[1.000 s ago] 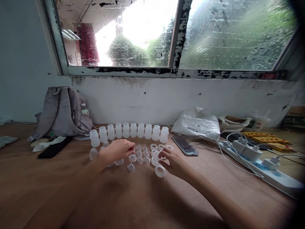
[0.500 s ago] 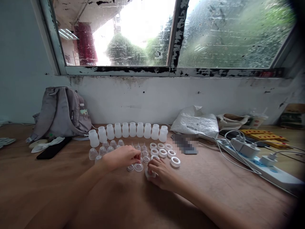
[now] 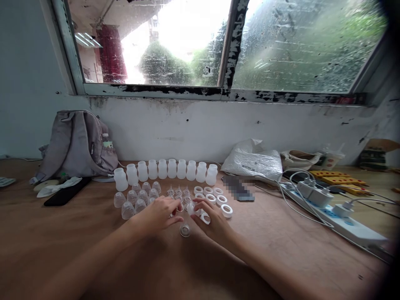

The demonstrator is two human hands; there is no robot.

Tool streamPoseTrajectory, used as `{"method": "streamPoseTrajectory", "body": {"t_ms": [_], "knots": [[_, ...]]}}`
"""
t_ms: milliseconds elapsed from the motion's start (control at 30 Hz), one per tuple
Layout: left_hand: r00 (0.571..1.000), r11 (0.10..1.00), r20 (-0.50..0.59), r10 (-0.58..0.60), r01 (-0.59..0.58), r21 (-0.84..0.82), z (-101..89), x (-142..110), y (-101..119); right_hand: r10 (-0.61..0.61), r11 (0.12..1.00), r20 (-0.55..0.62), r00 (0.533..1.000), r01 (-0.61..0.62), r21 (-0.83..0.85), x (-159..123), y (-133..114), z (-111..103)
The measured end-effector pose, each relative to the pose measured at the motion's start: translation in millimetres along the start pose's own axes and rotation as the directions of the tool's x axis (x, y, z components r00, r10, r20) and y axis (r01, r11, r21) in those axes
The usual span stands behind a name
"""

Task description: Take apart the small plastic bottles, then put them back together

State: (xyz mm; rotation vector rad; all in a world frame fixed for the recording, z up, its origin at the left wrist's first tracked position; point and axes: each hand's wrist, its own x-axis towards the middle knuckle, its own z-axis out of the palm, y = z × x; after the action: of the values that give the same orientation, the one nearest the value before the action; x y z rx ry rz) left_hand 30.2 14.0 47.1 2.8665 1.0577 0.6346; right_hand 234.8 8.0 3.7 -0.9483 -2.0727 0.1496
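My left hand is above the clear bottle nipples, thumb and fingers apart, with nothing visible in its grip. Opposite it, my right hand has its fingertips on a small translucent piece, whose exact shape is partly covered. Between and just below the hands a separate clear nipple rests on the table. Several white collar rings lie beside my right hand, one of them partly under its fingers. Clear dome caps stand to the left, some hidden by my left hand.
A curved row of frosted bottles stands behind the small parts. A grey backpack and black phone are at left. At right are a silver bag, a partly blurred dark object and a power strip with trailing cables.
My left hand has opened from a pinch. My right hand has lifted the translucent piece up and to the left. A clear nipple now shows on the table between the hands.
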Motion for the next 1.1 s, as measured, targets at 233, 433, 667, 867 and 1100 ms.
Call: {"method": "streamPoseTrajectory", "body": {"t_ms": [233,433,667,867,1100], "knots": [[0.947,0.987,-0.287,0.146,-0.121,0.103,30.1,-28,-12,0.045,0.998,0.259,0.965,-0.057,0.041,-12,-9,18],[0.94,0.965,-0.237,0.245,-0.214,0.149,45.4,-33,-12,0.03,0.996,0.317,0.948,-0.055,0.069,-15,-5,23],[0.965,0.982,-0.179,0.19,-0.185,0.043,45.0,-33,-6,0.032,0.995,0.328,0.944,-0.063,0.083,-14,-8,20],[0.977,0.996,-0.21,-0.032,0.015,-0.085,50.9,-31,2,0.04,0.998,0.359,0.932,-0.054,0.03,-10,-10,7],[0.979,0.99,-0.168,-0.117,0.102,-0.094,60.1,-27,11,0.03,0.967,0.391,0.92,0.073,-0.245,-3,-10,-2]]}}
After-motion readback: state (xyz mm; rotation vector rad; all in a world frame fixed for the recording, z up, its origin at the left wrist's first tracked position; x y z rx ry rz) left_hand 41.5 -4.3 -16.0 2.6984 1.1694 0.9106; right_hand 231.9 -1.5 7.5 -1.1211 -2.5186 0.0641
